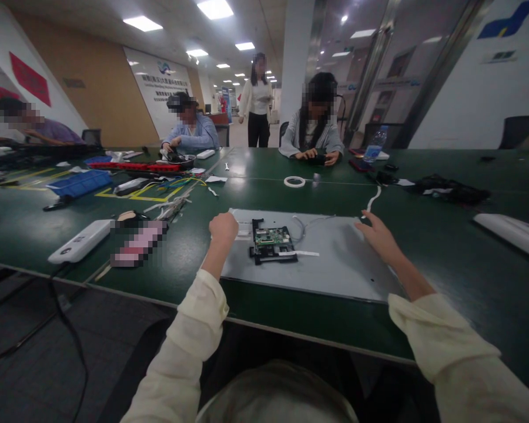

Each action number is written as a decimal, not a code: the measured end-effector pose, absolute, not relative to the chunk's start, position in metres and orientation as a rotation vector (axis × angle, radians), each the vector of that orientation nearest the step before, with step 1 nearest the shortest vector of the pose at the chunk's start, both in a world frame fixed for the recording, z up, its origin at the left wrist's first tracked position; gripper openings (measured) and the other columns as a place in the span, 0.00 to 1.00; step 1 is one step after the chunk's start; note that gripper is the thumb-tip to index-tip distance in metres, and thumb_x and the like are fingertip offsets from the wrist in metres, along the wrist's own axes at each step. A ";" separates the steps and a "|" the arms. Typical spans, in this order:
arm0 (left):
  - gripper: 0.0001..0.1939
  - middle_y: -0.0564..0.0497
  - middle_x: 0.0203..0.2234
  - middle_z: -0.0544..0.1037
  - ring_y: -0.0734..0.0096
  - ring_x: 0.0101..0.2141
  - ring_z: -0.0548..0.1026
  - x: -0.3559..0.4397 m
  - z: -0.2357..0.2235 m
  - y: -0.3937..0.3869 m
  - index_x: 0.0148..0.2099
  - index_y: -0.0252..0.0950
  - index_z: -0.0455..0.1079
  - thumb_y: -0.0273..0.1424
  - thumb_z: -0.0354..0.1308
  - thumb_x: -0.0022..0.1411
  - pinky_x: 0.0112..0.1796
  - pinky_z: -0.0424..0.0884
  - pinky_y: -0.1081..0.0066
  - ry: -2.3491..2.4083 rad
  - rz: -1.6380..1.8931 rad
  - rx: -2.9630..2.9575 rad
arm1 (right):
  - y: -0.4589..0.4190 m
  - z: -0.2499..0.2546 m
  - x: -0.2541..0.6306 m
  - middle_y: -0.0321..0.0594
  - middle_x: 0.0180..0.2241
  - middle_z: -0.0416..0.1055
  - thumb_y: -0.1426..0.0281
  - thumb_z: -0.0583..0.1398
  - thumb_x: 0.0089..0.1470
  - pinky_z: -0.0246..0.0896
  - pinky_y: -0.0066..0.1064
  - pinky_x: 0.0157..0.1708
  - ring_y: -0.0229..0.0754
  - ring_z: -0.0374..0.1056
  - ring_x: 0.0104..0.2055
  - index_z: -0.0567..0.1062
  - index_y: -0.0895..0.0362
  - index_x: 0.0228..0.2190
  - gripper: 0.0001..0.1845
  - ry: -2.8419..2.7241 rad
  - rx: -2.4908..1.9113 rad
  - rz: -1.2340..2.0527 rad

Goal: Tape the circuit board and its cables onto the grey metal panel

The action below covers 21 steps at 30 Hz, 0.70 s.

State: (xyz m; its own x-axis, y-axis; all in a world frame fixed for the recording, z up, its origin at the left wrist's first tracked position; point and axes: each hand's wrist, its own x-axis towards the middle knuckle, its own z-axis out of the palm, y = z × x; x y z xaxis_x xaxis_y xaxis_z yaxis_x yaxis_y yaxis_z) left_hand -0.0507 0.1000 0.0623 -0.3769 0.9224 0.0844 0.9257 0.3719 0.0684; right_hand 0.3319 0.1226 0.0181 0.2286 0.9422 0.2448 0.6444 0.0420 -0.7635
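A flat grey panel (335, 264) lies on the table in front of me. On its left half sits a green circuit board (271, 236) in a black frame (268, 258), with thin grey wires (306, 226) running off to the right and a white strip (306, 254) across the frame's lower edge. My left hand (224, 228) is closed at the panel's far left corner; whatever its fingers hold is hidden. By the far right corner, my right hand (381, 236) has its fingers stretched and thumb apart. A white tape strip (373, 198) ends at its fingertips; whether they touch is unclear.
A roll of white tape (294, 182) lies beyond the panel. Leftward are a pink object (139, 244), a white power strip (81, 241) with a black cable, and a blue tray (80, 183). Another white bar (511, 235) lies far right. Several people are across the green table (247, 302).
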 end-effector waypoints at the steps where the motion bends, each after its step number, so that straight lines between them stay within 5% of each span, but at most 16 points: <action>1: 0.16 0.33 0.37 0.76 0.58 0.43 0.74 -0.050 0.062 0.099 0.43 0.28 0.73 0.26 0.46 0.60 0.40 0.70 0.67 -2.571 -0.161 -1.733 | 0.122 0.019 0.331 0.48 0.57 0.56 0.59 0.55 0.48 0.57 0.38 0.52 0.53 0.60 0.54 0.61 0.61 0.56 0.35 -1.493 -1.676 0.461; 11: 0.18 0.37 0.37 0.76 0.59 0.43 0.75 -0.039 0.049 0.105 0.44 0.29 0.70 0.23 0.39 0.62 0.40 0.69 0.68 -2.385 -0.316 -1.908 | 0.129 0.005 0.334 0.51 0.59 0.53 0.55 0.56 0.47 0.58 0.42 0.52 0.54 0.58 0.55 0.58 0.62 0.57 0.39 -1.631 -1.629 0.476; 21: 0.17 0.41 0.37 0.77 0.62 0.41 0.75 -0.028 0.030 0.112 0.41 0.33 0.70 0.38 0.44 0.63 0.39 0.67 0.70 -2.300 -0.437 -2.122 | 0.136 -0.006 0.336 0.52 0.56 0.56 0.54 0.55 0.47 0.55 0.43 0.54 0.54 0.59 0.55 0.60 0.62 0.55 0.38 -1.741 -1.615 0.283</action>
